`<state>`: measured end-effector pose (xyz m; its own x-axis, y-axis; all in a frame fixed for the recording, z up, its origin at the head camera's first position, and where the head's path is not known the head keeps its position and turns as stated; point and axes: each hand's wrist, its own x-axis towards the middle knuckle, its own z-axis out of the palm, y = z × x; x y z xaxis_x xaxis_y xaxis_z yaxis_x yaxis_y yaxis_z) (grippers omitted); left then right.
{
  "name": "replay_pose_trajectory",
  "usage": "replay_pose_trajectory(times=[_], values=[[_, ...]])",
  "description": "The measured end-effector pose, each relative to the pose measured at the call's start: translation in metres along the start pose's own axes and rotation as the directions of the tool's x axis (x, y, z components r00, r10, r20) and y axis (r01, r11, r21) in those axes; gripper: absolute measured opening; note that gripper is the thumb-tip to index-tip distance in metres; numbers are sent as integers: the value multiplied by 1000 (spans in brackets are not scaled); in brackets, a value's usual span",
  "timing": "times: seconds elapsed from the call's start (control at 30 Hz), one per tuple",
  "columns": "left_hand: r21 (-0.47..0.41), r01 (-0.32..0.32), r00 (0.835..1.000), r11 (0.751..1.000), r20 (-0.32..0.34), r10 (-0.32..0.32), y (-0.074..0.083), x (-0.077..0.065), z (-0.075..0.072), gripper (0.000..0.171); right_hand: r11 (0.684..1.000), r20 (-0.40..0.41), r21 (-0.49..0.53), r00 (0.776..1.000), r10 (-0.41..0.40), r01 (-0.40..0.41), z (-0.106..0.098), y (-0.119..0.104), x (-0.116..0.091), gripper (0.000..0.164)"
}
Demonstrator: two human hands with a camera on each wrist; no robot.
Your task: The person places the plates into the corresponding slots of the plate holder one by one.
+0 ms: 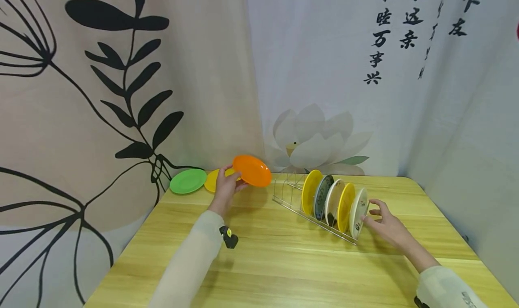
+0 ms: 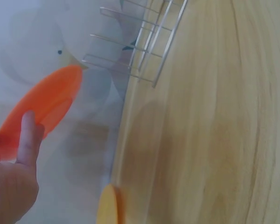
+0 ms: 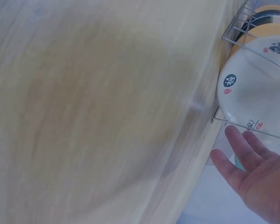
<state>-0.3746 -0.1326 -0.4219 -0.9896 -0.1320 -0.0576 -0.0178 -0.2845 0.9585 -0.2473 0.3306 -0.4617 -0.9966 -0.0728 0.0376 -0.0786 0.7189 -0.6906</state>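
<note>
My left hand [image 1: 226, 190] grips an orange plate [image 1: 253, 170] by its edge, held up above the far side of the table. In the left wrist view the fingers lie along the underside of the orange plate [image 2: 45, 109]. At the right end of a wire dish rack [image 1: 289, 203], my right hand [image 1: 385, 223] has its fingers spread beside a white plate with printed characters [image 1: 358, 215]. The right wrist view has the fingertips right at the rack's wire by this plate [image 3: 256, 84]. Several plates stand upright in the rack, yellow, dark patterned and white; its left slots hold none.
A green plate [image 1: 188, 181] and a yellow plate [image 1: 211, 181] lie at the table's back left, against the printed curtain [image 1: 211, 74]. The wooden table [image 1: 284, 272] stretches in front of the rack. Another curtain [image 1: 466, 132] hangs along the right side.
</note>
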Motion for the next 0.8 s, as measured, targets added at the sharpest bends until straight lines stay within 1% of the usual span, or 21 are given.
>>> replay_pose_trajectory(times=[0.2,0.4,0.6,0.8], values=[[-27,-28,999,999,34,29,6,-3,8,51,999,-6,-29,1000,-17,17,0,1,0,75],[-64,-29,997,998,75,34,10,-3,17,50,998,-7,-41,999,-38,38,0,0,-1,76],[-70,-54,989,996,132,63,13,-4,32,49,999,-11,-39,999,-38,38,1,1,1,76],[-58,-63,981,996,179,72,12,-4,47,48,998,-27,-48,999,-45,44,1,4,1,76]])
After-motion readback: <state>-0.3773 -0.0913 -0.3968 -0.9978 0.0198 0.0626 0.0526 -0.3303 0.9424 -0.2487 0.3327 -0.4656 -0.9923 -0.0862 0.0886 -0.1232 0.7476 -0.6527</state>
